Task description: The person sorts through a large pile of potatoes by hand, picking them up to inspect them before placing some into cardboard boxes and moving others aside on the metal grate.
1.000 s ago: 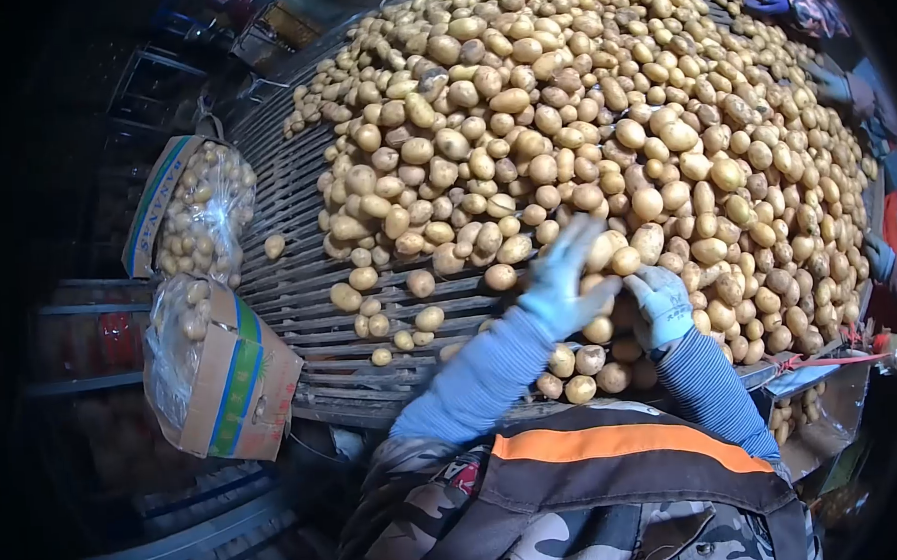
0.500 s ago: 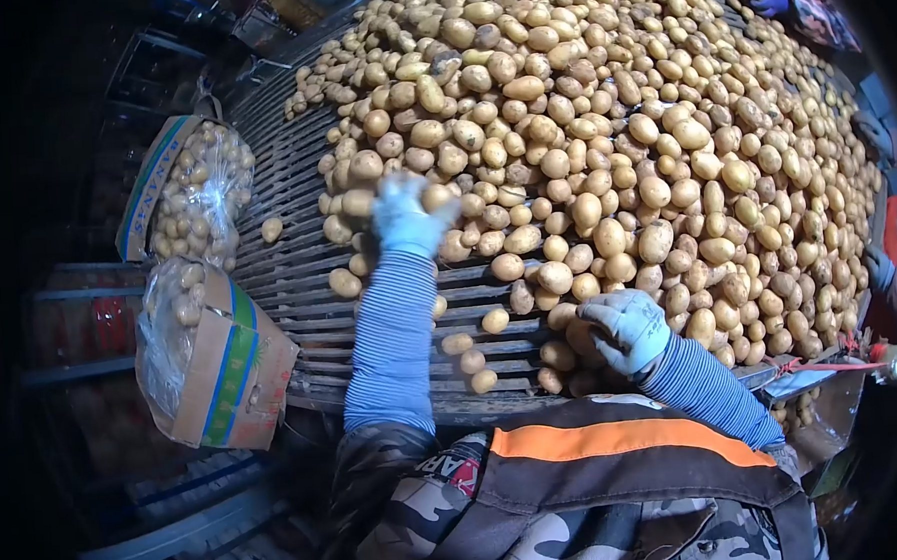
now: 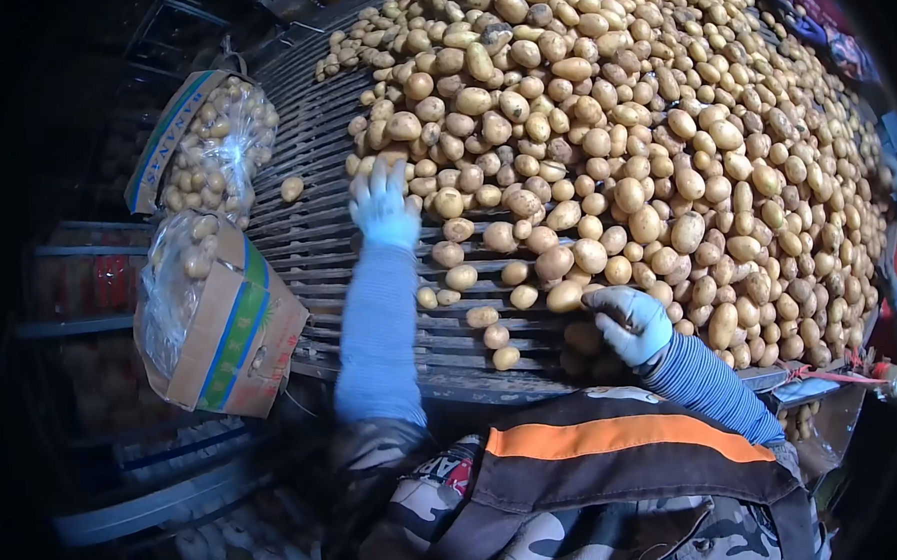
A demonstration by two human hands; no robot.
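Observation:
A large heap of potatoes [image 3: 602, 123] covers most of a slatted rack [image 3: 312, 241]. My left hand [image 3: 383, 205], in a light blue glove, lies with its fingers spread at the heap's left edge, its fingertips by a few potatoes. Near the rack's front edge, my right hand [image 3: 631, 322] is gloved too, its fingers curled; what they hold, if anything, is too dark to make out. A potato [image 3: 565, 296] sits just left of its fingertips. Several loose potatoes lie on the slats between my hands.
Two cardboard boxes lined with clear plastic, an upper one [image 3: 167, 142] and a lower one [image 3: 241, 334], stand at the rack's left side with potatoes inside. A red strap [image 3: 833, 375] is at the front right corner. Another person's sleeve [image 3: 844, 53] shows at the upper right.
The view has shifted a little. My left hand has moved left off the potatoes it was over, its fingers now spread. More loose potatoes lie on the slats. My right hand stays near the front edge.

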